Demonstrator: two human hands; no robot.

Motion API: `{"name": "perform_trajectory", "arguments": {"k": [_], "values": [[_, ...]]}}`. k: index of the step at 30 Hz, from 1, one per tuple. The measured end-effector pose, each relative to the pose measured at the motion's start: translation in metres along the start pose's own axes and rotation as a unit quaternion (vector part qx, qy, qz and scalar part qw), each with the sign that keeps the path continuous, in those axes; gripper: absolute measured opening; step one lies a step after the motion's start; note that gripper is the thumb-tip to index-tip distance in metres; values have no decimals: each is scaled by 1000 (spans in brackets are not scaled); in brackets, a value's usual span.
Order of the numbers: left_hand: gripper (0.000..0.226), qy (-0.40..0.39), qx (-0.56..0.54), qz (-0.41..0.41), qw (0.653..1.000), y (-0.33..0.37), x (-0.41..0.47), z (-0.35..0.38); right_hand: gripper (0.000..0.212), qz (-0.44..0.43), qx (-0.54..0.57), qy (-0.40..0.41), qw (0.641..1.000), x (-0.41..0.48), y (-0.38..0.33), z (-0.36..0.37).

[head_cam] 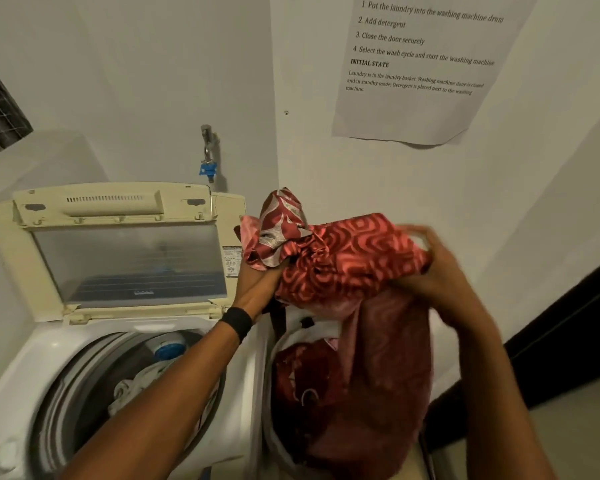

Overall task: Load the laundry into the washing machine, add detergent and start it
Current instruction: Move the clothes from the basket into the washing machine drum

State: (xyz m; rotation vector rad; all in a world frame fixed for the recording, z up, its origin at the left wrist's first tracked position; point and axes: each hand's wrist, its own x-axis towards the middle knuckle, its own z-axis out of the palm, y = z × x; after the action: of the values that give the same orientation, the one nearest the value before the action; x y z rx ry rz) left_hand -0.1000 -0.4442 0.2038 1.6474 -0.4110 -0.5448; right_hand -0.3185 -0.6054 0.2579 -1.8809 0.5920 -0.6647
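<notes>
A top-loading washing machine (21, 372) stands at the lower left with its lid (125, 258) raised against the wall. Light-coloured clothes (136, 386) lie in its drum. To the right of the machine, a bundle of red patterned laundry (347, 258) is lifted above a white laundry basket (291, 337) that holds more dark red cloth (326, 403). My left hand (257, 285) grips the bundle from underneath on its left side. My right hand (430, 268) grips its right end; this hand is blurred. No detergent is in view.
A tap with a blue fitting (208, 157) sticks out of the wall behind the machine. A printed instruction sheet (416, 64) hangs on the wall at the upper right. A dark doorway edge (568, 323) runs along the right.
</notes>
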Motion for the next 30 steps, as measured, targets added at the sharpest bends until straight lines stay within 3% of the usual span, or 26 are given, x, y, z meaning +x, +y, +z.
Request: {"name": "perform_trajectory", "arguments": {"k": [1,3,4,7,8,10,13,14,15,17,20,22,23,25,28,30], "values": [[91,5,18,4,1000,-15,9,0,73,-19,40,18,999,3,-14,-4],[106,-19,58,26,998,-24,15,4,62,-71,92,44,992,15,-31,8],[102,-41,79,40,995,-14,11,7,53,-91,92,66,989,23,-36,20],[56,-129,98,96,982,22,-4,11,26,-82,126,126,981,45,-37,72],[54,-165,103,97,976,23,-4,10,18,-90,122,140,979,50,-31,86],[71,-228,92,62,967,21,-7,2,6,-82,99,143,981,50,-18,103],[94,-291,62,-5,955,19,-10,-15,12,-38,130,196,971,46,-18,109],[100,-307,76,-5,949,18,-9,-16,6,-24,138,194,971,45,-22,111],[108,-315,95,9,944,20,-10,-13,15,-4,166,182,969,46,-23,112],[122,-279,110,29,953,20,-11,-5,28,19,213,134,968,45,-22,115],[121,-193,60,19,979,8,-9,6,30,88,289,94,948,46,-26,115],[116,-136,28,-11,990,-4,-8,11,54,74,312,53,946,49,-25,113],[116,-115,15,-21,993,-7,-9,14,60,42,281,44,958,50,-26,108],[118,-90,-8,-33,995,-9,-10,20,47,-27,205,14,978,51,-25,104],[108,-67,-28,-32,997,-9,-4,23,35,-146,7,125,981,46,-4,102],[92,-52,-39,-30,997,-5,-1,21,57,-184,-83,176,963,31,24,97]]}}
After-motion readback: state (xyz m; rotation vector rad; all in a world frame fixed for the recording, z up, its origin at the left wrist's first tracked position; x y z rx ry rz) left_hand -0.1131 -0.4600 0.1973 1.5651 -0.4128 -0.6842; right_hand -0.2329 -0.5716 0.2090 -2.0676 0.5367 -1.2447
